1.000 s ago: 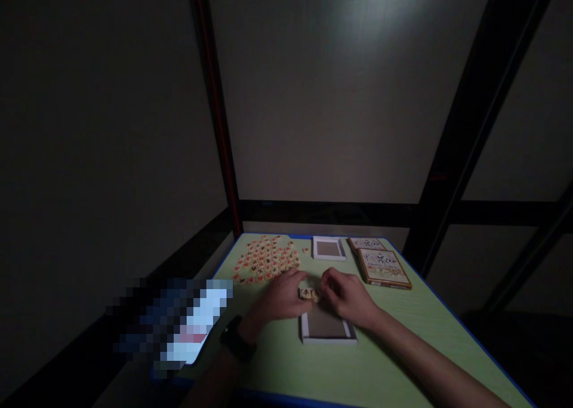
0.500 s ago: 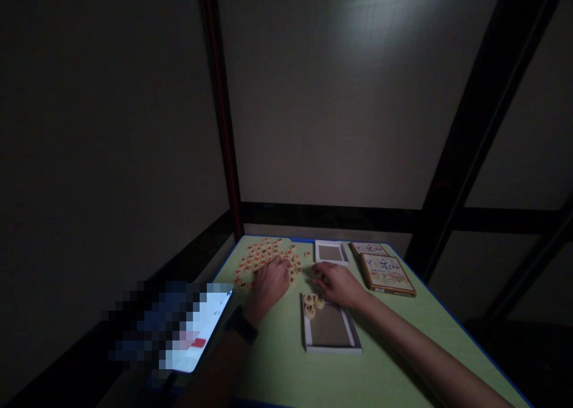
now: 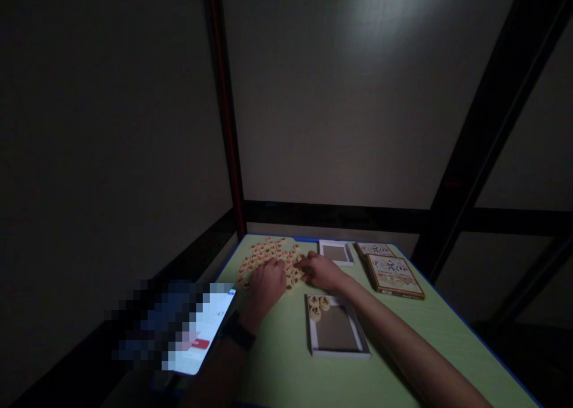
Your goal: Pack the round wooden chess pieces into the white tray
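Many round Chinese chess pieces [image 3: 268, 253] with red or black characters lie spread over the far left of the table. My left hand [image 3: 270, 281] rests over the near side of this spread, fingers curled down; whatever is beneath them is hidden. From the right, my right hand [image 3: 323, 270] reaches to the pieces' right edge, its fingers stretched out and touching pieces there. Nearer to me is a shallow white-edged box tray [image 3: 339, 353] with a brown bottom. Three pieces [image 3: 316, 312] with black characters sit in its far left corner.
A second shallow tray [image 3: 351, 258] stands at the table's far edge. To its right, two printed chess boxes [image 3: 396, 275] overlap. A lit tablet-like screen [image 3: 210, 327] is at the left edge of the green table [image 3: 286, 372]. Walls rise behind the table and on the left.
My right hand has moved from above the near tray, left and away from me, to the spread pieces. My left hand stays over the pieces. The view has shifted slightly.
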Motion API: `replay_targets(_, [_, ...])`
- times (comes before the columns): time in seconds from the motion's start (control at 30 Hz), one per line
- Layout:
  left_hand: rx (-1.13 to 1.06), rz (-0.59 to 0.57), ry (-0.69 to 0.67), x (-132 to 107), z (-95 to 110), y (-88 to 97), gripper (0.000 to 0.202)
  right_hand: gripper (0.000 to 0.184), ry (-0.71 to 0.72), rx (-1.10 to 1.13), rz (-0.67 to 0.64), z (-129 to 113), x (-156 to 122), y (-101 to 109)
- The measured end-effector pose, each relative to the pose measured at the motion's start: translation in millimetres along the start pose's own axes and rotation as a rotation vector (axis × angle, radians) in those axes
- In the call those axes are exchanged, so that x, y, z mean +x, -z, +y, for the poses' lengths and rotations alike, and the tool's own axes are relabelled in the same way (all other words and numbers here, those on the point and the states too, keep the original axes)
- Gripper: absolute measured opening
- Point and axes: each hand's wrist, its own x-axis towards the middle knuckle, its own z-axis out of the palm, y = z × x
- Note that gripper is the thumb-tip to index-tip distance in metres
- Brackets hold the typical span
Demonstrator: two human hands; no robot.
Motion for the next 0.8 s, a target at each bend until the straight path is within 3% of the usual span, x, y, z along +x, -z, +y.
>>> replay_targets(0.13, [0.014, -0.028, 0.015, 0.3, -1.9, 2.7, 0.028, 0.038, 0.123, 0.117, 0.03, 1.1, 1.6, 0.3])
replay_targets(0.33, [-0.002, -0.043, 0.077, 1.1, -4.0, 7.7, 0.032, 0.022, 0.21, 0.223, -0.045, -6.0, 7.7, -4.1])
replay_targets(0.5, [-0.033, 0.051, 0.096, 5.4, -8.4, 1.2, 0.033, 0.016, 0.169, 0.041, -0.106, -29.7, 15.2, -5.6])
replay_targets(0.63, [-0.045, 0.031, 0.058, 5.0, -7.9, -3.6, 0.033, 0.012, 0.115, -0.142, -0.146, -42.0, 18.4, -6.3])
replay_targets(0.8, [-0.025, 0.021, 0.039, 3.0, -6.8, -5.6, 0.035, 0.015, 0.1, -0.217, -0.195, -44.4, 16.7, -5.2])
